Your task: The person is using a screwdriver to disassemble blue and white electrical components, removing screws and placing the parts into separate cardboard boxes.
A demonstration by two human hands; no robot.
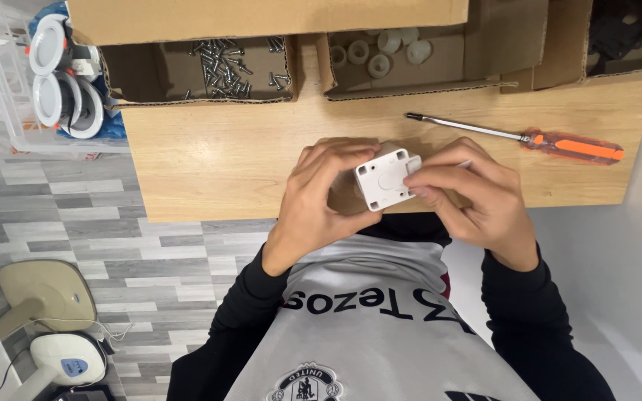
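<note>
White plastic part [385, 178] | both hands clamped | boxes: screws [228, 67], white rings [380, 50]

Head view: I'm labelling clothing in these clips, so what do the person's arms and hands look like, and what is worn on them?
Both arms are covered to the wrist by long black sleeves, worn under a grey short-sleeved shirt with dark lettering. The left hand and right hand are bare: no gloves, rings or watch show.
</note>
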